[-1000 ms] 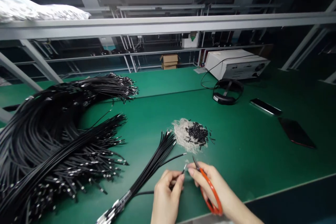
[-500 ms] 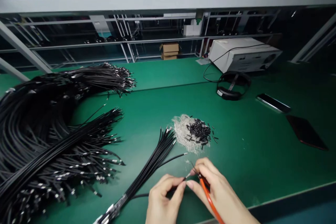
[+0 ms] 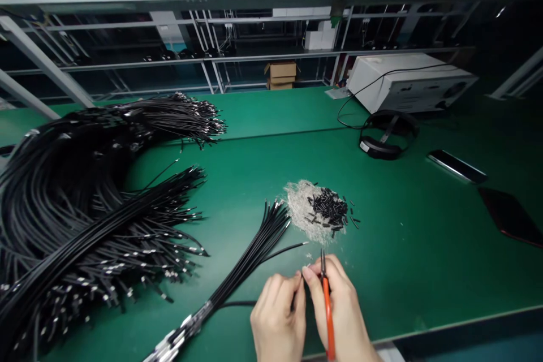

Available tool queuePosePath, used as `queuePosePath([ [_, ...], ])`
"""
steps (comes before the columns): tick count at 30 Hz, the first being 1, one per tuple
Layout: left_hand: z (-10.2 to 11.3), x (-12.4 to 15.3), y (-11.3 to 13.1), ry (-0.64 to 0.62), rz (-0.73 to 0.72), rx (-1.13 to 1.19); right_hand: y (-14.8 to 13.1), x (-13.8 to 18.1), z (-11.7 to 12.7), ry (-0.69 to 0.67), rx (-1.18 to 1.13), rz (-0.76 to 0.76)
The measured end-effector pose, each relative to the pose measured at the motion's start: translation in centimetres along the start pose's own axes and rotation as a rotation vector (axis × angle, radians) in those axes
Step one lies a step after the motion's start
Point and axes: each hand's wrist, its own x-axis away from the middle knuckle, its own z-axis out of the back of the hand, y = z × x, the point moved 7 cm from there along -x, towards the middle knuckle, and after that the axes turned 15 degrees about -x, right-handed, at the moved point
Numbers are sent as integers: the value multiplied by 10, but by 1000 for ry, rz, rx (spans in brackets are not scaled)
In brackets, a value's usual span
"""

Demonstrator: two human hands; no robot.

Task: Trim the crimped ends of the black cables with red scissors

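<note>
While our left hand [image 3: 278, 314] pinches one black cable [image 3: 237, 304] over the green table [image 3: 407, 271], our right hand [image 3: 347, 308], curled round one pair of orange-handled cutters [image 3: 328, 317], seemingly nips the cable's tip between finger and thumb. One bundle [image 3: 244, 268] lies alongside; dim racks [image 3: 246, 59] stand beyond.

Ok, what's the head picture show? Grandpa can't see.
A person's left hand pinches a thin black cable; the right hand holds orange-handled metal scissors, above a green tabletop. Nearby lie black cable bundles and short black tubes.
</note>
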Motion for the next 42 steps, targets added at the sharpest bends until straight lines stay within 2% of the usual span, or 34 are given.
queuePosePath([
  [2, -4, 0, 0, -36, -12, -51, -8, -2, -2, -45, 245, 120],
  [4, -8, -2, -3, -117, 8, -48, -18, -5, -8, -163, 443, 289],
  [6, -13, -5, -8, -221, 62, 5, -25, -7, -9, -297, 542, 433],
  [8, -16, -8, -12, -300, 136, 63, -26, -10, -1, -355, 629, 481],
  [12, -19, -12, -14, -359, 223, 78, -15, -11, 18, -354, 896, 413],
  [15, -20, -13, -15, -386, 264, 53, -6, -2, 16, -405, 997, 383],
  [23, -18, -14, -13, -418, 271, -20, -3, 1, -4, -451, 1077, 353],
  [27, -17, -13, -12, -420, 263, -9, -6, 0, -4, -475, 1105, 333],
  [34, -19, -12, -13, -405, 265, 4, -11, 2, 6, -437, 1127, 297],
  [42, -18, -13, -12, -415, 252, -2, -11, -4, 0, -440, 1129, 344],
])
